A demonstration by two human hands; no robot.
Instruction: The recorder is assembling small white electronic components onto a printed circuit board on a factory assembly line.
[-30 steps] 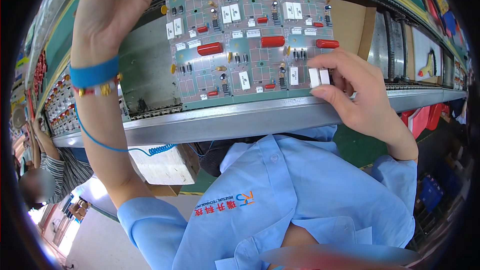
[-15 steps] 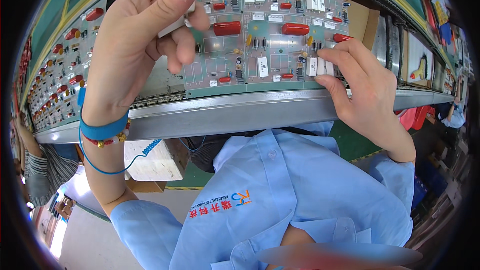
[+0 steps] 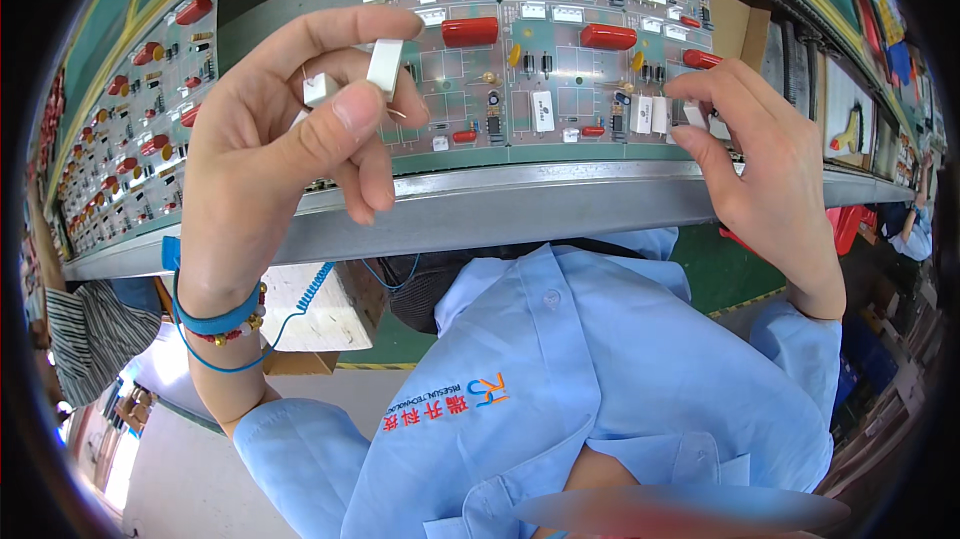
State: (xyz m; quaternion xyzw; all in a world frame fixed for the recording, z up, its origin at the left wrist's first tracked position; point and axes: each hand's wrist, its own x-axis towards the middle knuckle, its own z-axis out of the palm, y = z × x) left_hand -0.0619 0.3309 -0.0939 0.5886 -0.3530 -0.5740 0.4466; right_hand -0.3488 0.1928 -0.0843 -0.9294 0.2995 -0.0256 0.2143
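Note:
My left hand [image 3: 285, 139] is raised over the board's left side, closed around several white block resistors with wire leads. One white resistor [image 3: 384, 67] sits between thumb and fingers; another white resistor [image 3: 320, 88] lies in the palm. At the right edge of the green circuit board [image 3: 425, 152], my right hand [image 3: 765, 164] pinches a small white resistor [image 3: 694, 115], partly hidden by the fingers. Just left of those fingertips, two white resistors [image 3: 651, 115] stand side by side on the board. Farther left is a single white resistor [image 3: 542, 111].
A metal rail [image 3: 480, 201] runs along the near side of the boards. Further populated boards [image 3: 130, 154] lie at the left. A cardboard box [image 3: 757, 34] stands beyond the right end. A coiled blue cord [image 3: 316, 287] hangs from my left wristband [image 3: 215, 321].
My left hand has come lower and turned, showing the resistors in it. The right hand has drawn slightly right of the two standing resistors. The whole view has shifted a little.

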